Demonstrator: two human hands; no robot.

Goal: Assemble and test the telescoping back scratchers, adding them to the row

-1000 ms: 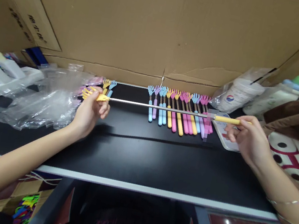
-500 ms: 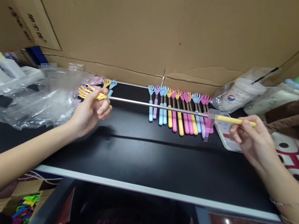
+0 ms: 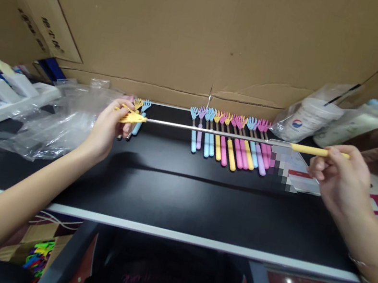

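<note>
Stretched level above the black table is a yellow telescopic back scratcher (image 3: 184,126), its metal rod drawn out long. My left hand (image 3: 107,124) is closed on its yellow claw head at the left end. At the other end my right hand (image 3: 342,176) grips the yellow handle. Behind the rod lies a row of short back scratchers (image 3: 234,154) in blue, purple, yellow and pink, claws toward the cardboard. Close to my left hand lie a blue back scratcher (image 3: 138,125) and a yellow one (image 3: 138,104), the latter partly hidden.
Clear plastic bags (image 3: 56,123) and a white power strip (image 3: 16,101) lie at the left. A phone (image 3: 302,173) rests under my right hand's side, with a bagged white cup (image 3: 311,121) and a bottle (image 3: 356,124) behind. Cardboard (image 3: 158,24) walls the back.
My right hand has moved right and my left hand slightly left relative to the table, so the back scratcher's rod spans longer. The claw head has turned in my left fingers.
</note>
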